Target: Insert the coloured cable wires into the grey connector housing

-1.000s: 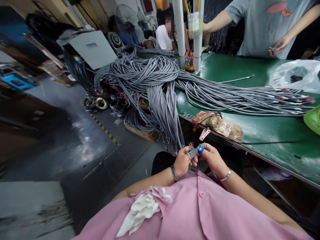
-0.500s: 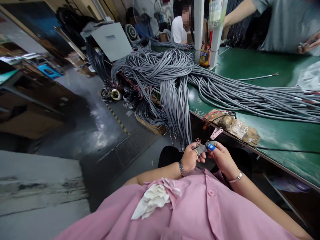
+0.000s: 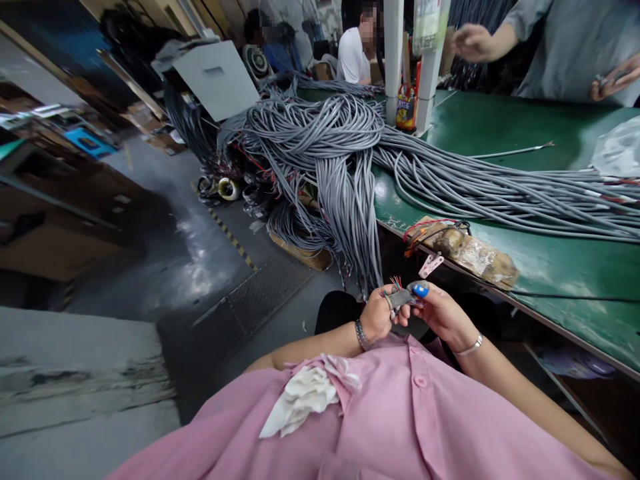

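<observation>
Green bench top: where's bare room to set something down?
Two bare patches on the green bench top: the near strip between the grey cable bundle and the front edge, right of the brown taped block, though a thin black wire crosses it; and the far stretch past the single loose grey cable. Crowded: the left end, heaped with cables.

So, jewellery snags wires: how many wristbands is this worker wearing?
2: a dark beaded bracelet by the left hand, a thin silver bangle by the right hand; both grip the grey cable end. None looks hidden.

Green table (image 3: pixel 505 127) under grey cables (image 3: pixel 450 190)
</observation>
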{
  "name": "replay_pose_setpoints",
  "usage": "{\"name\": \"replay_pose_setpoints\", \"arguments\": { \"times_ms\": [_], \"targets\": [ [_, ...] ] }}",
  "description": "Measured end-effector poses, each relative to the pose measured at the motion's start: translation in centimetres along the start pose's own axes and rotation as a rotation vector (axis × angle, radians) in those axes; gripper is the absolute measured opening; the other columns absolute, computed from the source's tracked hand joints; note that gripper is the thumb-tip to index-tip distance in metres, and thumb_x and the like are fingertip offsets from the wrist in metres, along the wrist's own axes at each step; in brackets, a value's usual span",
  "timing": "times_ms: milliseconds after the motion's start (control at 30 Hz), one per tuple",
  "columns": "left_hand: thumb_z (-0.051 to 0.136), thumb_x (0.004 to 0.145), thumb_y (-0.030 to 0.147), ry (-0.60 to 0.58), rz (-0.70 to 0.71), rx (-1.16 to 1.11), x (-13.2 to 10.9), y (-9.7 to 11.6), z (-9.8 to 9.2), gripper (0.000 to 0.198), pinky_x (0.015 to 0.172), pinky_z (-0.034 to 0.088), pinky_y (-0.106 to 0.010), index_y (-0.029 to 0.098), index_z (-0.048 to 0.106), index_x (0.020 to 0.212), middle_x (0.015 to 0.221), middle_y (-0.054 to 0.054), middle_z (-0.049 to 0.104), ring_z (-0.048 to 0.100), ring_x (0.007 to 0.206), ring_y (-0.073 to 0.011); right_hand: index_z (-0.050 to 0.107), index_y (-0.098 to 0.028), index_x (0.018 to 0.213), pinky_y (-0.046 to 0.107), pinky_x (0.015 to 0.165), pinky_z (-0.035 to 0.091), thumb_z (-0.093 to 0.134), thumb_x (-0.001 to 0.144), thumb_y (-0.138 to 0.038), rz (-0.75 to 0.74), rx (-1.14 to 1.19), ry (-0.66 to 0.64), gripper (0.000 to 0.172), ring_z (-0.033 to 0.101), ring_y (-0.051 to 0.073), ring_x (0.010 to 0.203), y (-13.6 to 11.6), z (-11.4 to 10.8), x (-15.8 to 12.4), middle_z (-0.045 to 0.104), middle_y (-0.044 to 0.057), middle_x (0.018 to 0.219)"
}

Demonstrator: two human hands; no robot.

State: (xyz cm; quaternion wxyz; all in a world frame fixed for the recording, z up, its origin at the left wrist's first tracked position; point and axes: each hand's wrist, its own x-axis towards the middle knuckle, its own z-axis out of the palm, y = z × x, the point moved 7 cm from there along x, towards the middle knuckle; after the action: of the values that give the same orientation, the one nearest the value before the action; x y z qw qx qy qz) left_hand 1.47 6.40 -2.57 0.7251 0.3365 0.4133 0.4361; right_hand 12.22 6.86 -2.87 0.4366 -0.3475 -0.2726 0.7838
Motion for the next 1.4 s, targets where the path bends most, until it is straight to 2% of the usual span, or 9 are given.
{"name": "replay_pose_setpoints", "arguments": {
  "times_ms": [133, 300, 467, 633, 700, 867, 1000, 1267, 1400],
  "targets": [
    [0.070, 0.073, 0.050, -0.056, -0.025, 0.020, 0.0, -0.2, 0.3, 0.039, 0.035, 0.023, -0.020, 0.012, 0.060, 0.071, 0.050, -0.002, 0.060, 0.052, 0.035, -0.0100, 0.066, -0.018, 0.080, 0.023, 0.058, 0.045, 0.079, 0.072, -0.028, 0.122, 0.159, -0.069, 0.018, 0.044, 0.008, 0.054, 0.8, -0.2, 0.6, 0.048, -0.005, 0.059],
    [0.070, 0.073, 0.049, -0.078, -0.029, 0.092, 0.0, -0.1, 0.4, 0.038, 0.035, 0.023, -0.020, 0.012, 0.060, 0.072, 0.049, -0.002, 0.059, 0.050, 0.034, -0.0095, 0.067, -0.015, 0.076, 0.020, 0.051, 0.043, 0.081, 0.070, -0.025, 0.119, 0.095, -0.098, 0.018, 0.047, 0.008, 0.053, -0.3, 0.1, 1.2, 0.054, -0.003, 0.059],
    [0.069, 0.074, 0.044, 0.026, 0.056, 0.083, -0.1, 0.5, -0.5, 0.034, 0.035, 0.022, -0.020, 0.014, 0.055, 0.065, 0.047, 0.001, 0.056, 0.045, 0.032, -0.0071, 0.067, -0.017, 0.078, 0.020, 0.051, 0.044, 0.074, 0.080, -0.033, 0.009, 0.078, -0.003, 0.017, 0.048, 0.007, 0.054, -0.7, -0.8, 1.2, 0.061, -0.001, 0.069],
    [0.069, 0.074, 0.045, 0.081, 0.068, 0.049, -0.3, 0.8, -0.9, 0.033, 0.035, 0.023, -0.019, 0.014, 0.056, 0.070, 0.047, 0.002, 0.057, 0.046, 0.033, -0.0075, 0.069, -0.017, 0.082, 0.021, 0.050, 0.046, 0.071, 0.081, -0.042, 0.012, 0.116, 0.114, 0.025, 0.050, 0.008, 0.053, 1.1, -3.4, 0.8, 0.063, 0.000, 0.071],
    [0.070, 0.073, 0.045, 0.088, 0.074, 0.042, -0.4, 1.1, -0.7, 0.034, 0.034, 0.024, -0.019, 0.014, 0.057, 0.070, 0.047, 0.002, 0.057, 0.045, 0.033, -0.0076, 0.070, -0.017, 0.081, 0.021, 0.050, 0.047, 0.070, 0.081, -0.046, 0.003, 0.127, 0.130, 0.029, 0.050, 0.008, 0.053, 1.0, -3.8, 0.7, 0.064, 0.001, 0.071],
    [0.071, 0.073, 0.043, 0.047, 0.083, 0.030, -0.7, 2.4, 1.0, 0.033, 0.033, 0.026, -0.019, 0.014, 0.056, 0.068, 0.047, 0.002, 0.056, 0.045, 0.032, -0.0075, 0.071, -0.018, 0.088, 0.021, 0.051, 0.048, 0.064, 0.077, -0.064, -0.071, 0.120, 0.115, 0.047, 0.051, 0.009, 0.056, -2.1, -2.4, 0.9, 0.065, 0.002, 0.077],
    [0.070, 0.074, 0.042, 0.015, 0.093, 0.022, -0.9, 3.2, 2.4, 0.032, 0.032, 0.026, -0.019, 0.015, 0.055, 0.066, 0.047, 0.002, 0.056, 0.046, 0.032, -0.0081, 0.070, -0.020, 0.086, 0.021, 0.051, 0.048, 0.067, 0.079, -0.057, -0.156, 0.096, 0.104, 0.037, 0.050, 0.009, 0.055, -4.4, -1.0, 1.4, 0.062, -0.001, 0.072],
    [0.067, 0.075, 0.039, 0.070, 0.095, 0.017, -0.3, 3.1, 2.6, 0.028, 0.033, 0.026, -0.018, 0.015, 0.056, 0.068, 0.050, 0.001, 0.059, 0.047, 0.033, -0.0071, 0.070, -0.021, 0.077, 0.022, 0.055, 0.051, 0.078, 0.073, -0.045, -0.170, 0.243, 0.211, 0.026, 0.055, 0.010, 0.059, -4.1, -1.4, 1.9, 0.064, -0.002, 0.070],
    [0.068, 0.074, 0.039, 0.087, 0.068, 0.039, -0.1, 2.7, 2.6, 0.028, 0.033, 0.026, -0.018, 0.015, 0.055, 0.067, 0.049, 0.001, 0.058, 0.047, 0.033, -0.0069, 0.070, -0.021, 0.078, 0.022, 0.057, 0.051, 0.078, 0.074, -0.044, -0.211, 0.257, 0.226, 0.025, 0.055, 0.010, 0.059, -4.4, -1.0, 1.9, 0.065, -0.002, 0.070]
  ]
}}
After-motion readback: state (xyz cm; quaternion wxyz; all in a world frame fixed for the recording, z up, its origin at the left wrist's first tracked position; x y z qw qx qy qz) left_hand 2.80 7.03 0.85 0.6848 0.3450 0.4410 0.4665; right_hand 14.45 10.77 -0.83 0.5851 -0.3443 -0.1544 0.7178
